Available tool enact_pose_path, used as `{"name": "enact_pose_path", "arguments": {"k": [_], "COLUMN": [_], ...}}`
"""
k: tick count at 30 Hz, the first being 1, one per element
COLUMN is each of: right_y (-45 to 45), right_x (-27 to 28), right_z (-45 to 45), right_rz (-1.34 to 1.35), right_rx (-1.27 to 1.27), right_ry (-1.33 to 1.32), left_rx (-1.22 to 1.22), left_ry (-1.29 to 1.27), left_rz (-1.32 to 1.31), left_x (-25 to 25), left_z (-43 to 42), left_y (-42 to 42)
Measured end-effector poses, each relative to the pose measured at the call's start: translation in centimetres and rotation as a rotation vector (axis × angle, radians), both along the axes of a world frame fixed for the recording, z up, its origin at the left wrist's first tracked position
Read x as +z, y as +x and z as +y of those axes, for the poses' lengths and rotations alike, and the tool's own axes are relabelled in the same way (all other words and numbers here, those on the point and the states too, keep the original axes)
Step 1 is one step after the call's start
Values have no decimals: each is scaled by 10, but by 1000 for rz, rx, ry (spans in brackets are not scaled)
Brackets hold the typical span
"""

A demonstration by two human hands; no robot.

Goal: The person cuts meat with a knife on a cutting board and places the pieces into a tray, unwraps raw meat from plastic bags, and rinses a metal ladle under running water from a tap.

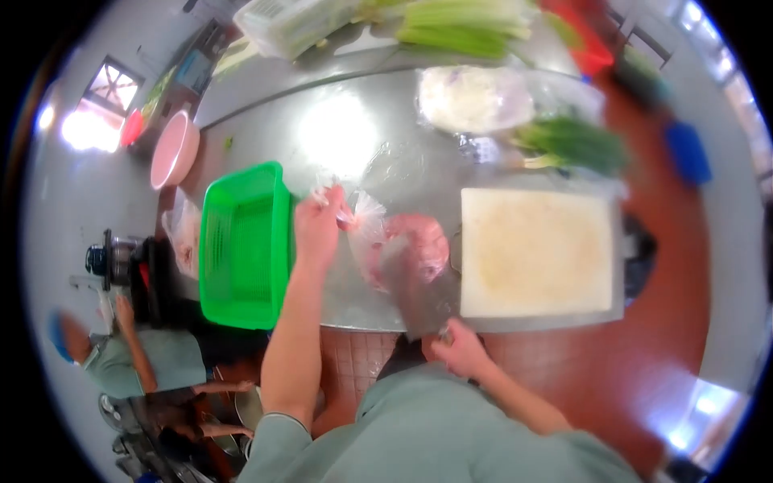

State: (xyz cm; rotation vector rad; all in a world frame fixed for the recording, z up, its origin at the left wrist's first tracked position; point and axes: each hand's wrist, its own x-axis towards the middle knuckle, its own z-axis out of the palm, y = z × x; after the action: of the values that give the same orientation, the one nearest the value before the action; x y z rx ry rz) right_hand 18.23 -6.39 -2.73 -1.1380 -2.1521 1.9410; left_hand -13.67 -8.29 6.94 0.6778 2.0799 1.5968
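Note:
My left hand [318, 223] is closed on the gathered top of a clear plastic bag [368, 219]. Pink raw meat [419, 241] fills the bag, which rests on the steel table. In my right hand [460, 348] is the handle of a cleaver [412, 294], its broad blade blurred and reaching over the near side of the meat. Whether the blade touches the bag I cannot tell. A green plastic basket [286, 233] stands just left of my left hand. To the right of the meat lies a white cutting board [538, 253].
Farther back on the steel table [330, 133] lie a bagged pale food [475, 98], green onions [572, 143] and celery-like stalks [459, 28]. A pink basin [175, 150] is at the far left. Other people, one in a green shirt [149, 362], work at lower left.

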Motion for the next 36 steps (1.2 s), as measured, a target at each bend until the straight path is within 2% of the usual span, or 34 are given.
{"name": "enact_pose_path", "arguments": {"k": [1, 3, 4, 7, 8, 10, 12, 13, 16, 20, 22, 24, 26, 29, 32, 36], "right_y": [-5, -29, -50, -66, -56, -34, -20, -12, 13, 70, 92, 99, 111, 137, 144, 134], "right_x": [24, -9, 25, -68, -65, -40, -24, -17, -7, -23, -8, 11, 11, -21, -32, -15], "right_z": [6, 21, 35, 8, 0, -12, -1, 4, 30, 57, 61, 59, 52, 44, 36, 32], "right_rz": [-173, -55, -97, 331, 222, -8, -117, -171, -151, -186, -221, -213, -214, -196, -135, -96], "right_rx": [-75, -229, -290, 4, 102, 294, 97, -5, -348, -546, -604, -659, -705, -767, -836, -896], "right_ry": [-284, -159, -308, 574, 457, 213, 42, -44, -116, 131, 149, 182, 211, 219, 158, 22], "left_rx": [0, 28, 54, 255, 345, 320, 301, 289, 371, 520, 249, -102, -339, -495, -534, -601], "left_ry": [18, 54, 67, 128, 154, 196, 199, 182, 118, 129, -33, -321, -331, -316, -486, -520], "left_rz": [-29, -98, -147, -238, -261, -128, -75, -86, 31, 204, 166, 204, 293, 734, 833, 764], "left_x": [1, 2, 4, 0, -5, -48, -62, -53, -53, -54, -71, -73, -114, -136, -151, -150], "left_z": [-6, -14, -18, -32, -41, -83, -101, -104, -110, -99, -99, -83, -62, -28, -6, 19], "left_y": [-10, -18, -18, -24, -32, -77, -84, -78, -51, 18, 31, 44, 46, 52, 50, 28]}}
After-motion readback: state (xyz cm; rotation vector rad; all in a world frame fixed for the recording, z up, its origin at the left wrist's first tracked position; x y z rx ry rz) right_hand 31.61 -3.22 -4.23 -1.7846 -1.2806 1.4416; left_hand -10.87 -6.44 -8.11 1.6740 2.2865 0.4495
